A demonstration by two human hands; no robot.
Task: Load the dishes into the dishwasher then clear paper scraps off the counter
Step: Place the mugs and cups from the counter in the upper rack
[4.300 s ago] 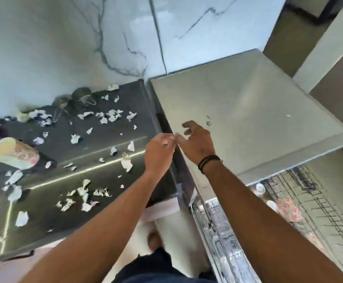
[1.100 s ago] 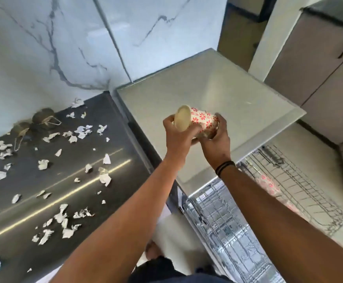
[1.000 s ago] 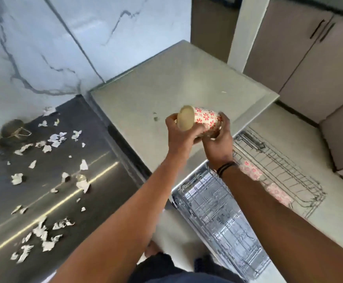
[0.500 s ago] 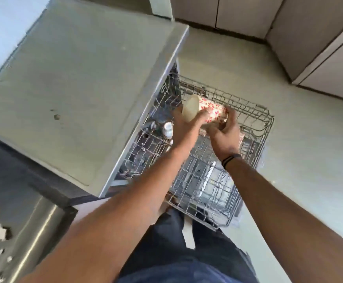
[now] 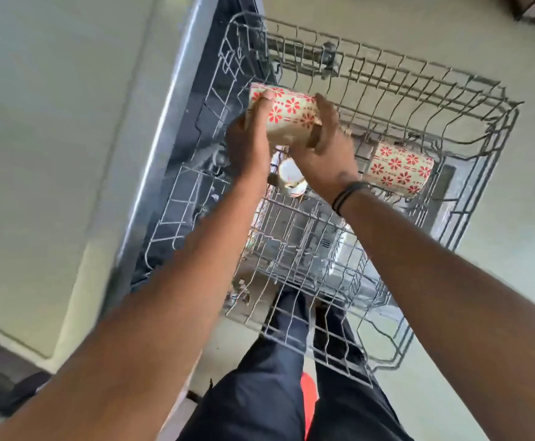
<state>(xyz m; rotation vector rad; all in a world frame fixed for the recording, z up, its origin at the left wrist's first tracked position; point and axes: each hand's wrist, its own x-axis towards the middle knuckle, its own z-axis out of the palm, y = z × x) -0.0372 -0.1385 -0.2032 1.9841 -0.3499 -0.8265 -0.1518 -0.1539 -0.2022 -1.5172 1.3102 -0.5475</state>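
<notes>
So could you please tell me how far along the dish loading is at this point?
Done: one floral cup already lies in the upper rack. In hand: the left hand and right hand hold a second floral cup over that rack, not yet set down. Left: placing it; the counter scraps are out of view.

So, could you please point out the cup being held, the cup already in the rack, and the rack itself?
held cup point(image 5: 287, 114), head view, patterned side.
racked cup point(image 5: 398, 168), head view, patterned side.
rack point(image 5: 482, 81), head view, far rim wire.
</notes>
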